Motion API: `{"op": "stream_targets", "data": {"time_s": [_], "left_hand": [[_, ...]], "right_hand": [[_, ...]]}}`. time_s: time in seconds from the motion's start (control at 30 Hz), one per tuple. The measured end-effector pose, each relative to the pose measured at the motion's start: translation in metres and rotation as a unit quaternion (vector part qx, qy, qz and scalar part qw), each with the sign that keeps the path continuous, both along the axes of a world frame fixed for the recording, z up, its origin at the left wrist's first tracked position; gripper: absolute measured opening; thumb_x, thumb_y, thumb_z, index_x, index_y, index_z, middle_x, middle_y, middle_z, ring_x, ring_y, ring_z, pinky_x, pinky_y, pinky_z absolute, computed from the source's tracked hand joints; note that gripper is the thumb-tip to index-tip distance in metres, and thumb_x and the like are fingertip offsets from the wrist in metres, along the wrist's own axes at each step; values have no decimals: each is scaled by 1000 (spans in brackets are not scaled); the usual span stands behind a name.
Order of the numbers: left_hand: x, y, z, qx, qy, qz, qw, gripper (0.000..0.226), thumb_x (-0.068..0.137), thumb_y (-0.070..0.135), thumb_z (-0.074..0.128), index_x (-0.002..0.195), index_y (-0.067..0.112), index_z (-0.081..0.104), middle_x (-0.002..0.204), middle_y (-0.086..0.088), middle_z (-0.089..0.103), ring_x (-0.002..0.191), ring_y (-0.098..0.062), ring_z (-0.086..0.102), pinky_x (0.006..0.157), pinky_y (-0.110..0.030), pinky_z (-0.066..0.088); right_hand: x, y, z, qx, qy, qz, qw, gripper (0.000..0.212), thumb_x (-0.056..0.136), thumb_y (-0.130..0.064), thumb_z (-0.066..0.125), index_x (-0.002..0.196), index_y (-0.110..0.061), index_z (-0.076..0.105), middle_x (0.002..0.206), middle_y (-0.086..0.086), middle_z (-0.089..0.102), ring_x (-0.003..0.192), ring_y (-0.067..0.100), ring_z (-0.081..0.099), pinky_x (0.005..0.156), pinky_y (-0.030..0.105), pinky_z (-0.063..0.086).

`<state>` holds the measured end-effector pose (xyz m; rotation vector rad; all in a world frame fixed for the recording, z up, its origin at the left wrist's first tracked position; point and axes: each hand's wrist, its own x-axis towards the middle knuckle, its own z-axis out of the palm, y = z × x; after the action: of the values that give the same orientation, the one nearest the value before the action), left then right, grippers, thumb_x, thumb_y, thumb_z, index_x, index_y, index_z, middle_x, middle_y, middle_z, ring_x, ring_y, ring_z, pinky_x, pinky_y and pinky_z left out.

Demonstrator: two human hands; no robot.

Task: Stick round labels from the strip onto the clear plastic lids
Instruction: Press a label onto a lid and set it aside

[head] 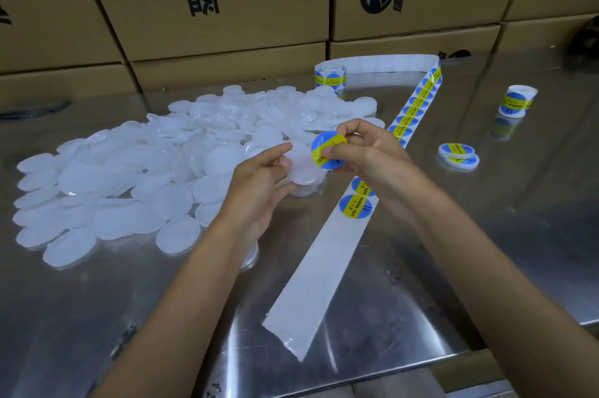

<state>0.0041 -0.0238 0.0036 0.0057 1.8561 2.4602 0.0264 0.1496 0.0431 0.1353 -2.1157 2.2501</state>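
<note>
Right hand (366, 154) fingers pinch label (327, 151) over left-held lid (303, 170)

head cam | looks forward-down, close over steel table (421, 268) | faces stacked cartons (227, 8)
</note>
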Motion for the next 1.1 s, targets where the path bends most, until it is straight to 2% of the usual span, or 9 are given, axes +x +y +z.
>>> {"op": "stream_targets", "data": {"time_s": [0.07, 0.13, 0.23, 0.33, 0.47, 0.6, 0.73, 0.9, 1.1], "left_hand": [[-1, -1, 0, 49, -23, 4, 999, 31, 101, -4, 47, 125, 2, 65, 121, -10, 71, 110, -24, 70, 90, -33, 59], [1, -2, 2, 96, -34, -3, 995, 29, 101, -6, 43, 120, -1, 65, 115, -13, 73, 102, -22, 73, 85, -30, 60], [2, -2, 4, 119, -48, -17, 992, 29, 101, -6, 43, 123, -4, 62, 121, -18, 70, 104, -26, 72, 86, -31, 61], [3, 0, 4, 134, -64, -26, 989, 30, 101, -4, 46, 129, -6, 58, 122, -20, 70, 106, -27, 71, 89, -33, 60], [6, 2, 4, 160, -82, -30, 983, 18, 100, -3, 50, 112, -3, 63, 102, -16, 77, 92, -23, 76, 83, -33, 62], [8, 4, 4, 157, -81, -53, 983, 15, 99, -3, 51, 102, -1, 66, 99, -15, 77, 92, -21, 76, 79, -31, 62], [9, 5, 5, 153, -82, -48, 984, 16, 99, -2, 52, 109, -3, 63, 103, -16, 76, 96, -22, 75, 86, -33, 61], [9, 8, 6, 134, -84, -39, 987, 32, 98, -1, 55, 129, -8, 57, 117, -20, 72, 110, -26, 71, 92, -34, 59], [10, 7, 6, 135, -84, -37, 987, 31, 98, -1, 55, 128, -8, 58, 115, -20, 73, 109, -26, 71, 92, -34, 58]], "right_hand": [[-5, -11, -2, -7, 1, -12, 1000, 24, 83, 2, 72, 84, -16, 55, 85, 9, 70, 77, 19, 66, 71, 31, 52], [-7, -21, -11, -17, 7, -31, 999, 24, 83, 1, 72, 84, -16, 55, 81, 6, 70, 76, 17, 64, 68, 27, 51], [-7, -28, -20, -29, 16, -65, 997, 24, 83, 0, 73, 85, -16, 55, 77, 2, 70, 74, 13, 62, 67, 23, 50], [-8, -28, -22, -29, 19, -84, 996, 26, 80, 0, 76, 84, -16, 55, 83, 7, 70, 75, 14, 62, 70, 25, 50], [-7, -29, -23, -13, 29, -91, 995, 28, 78, 1, 76, 82, -17, 55, 79, 3, 69, 72, 12, 62, 66, 18, 51], [-7, -30, -25, 9, 44, -92, 995, 27, 79, 2, 75, 84, -16, 55, 79, 2, 68, 70, 11, 61, 67, 18, 51], [-7, -31, -26, 11, 51, -93, 994, 26, 80, 3, 75, 85, -14, 55, 80, 3, 69, 73, 12, 62, 67, 18, 52], [-9, -32, -28, 23, 62, -104, 992, 27, 79, 2, 75, 86, -15, 55, 81, 3, 68, 73, 12, 62, 66, 18, 52], [-12, -32, -33, 47, 76, -117, 989, 27, 79, -2, 75, 85, -18, 55, 79, 0, 67, 70, 12, 60, 65, 20, 52]]}}
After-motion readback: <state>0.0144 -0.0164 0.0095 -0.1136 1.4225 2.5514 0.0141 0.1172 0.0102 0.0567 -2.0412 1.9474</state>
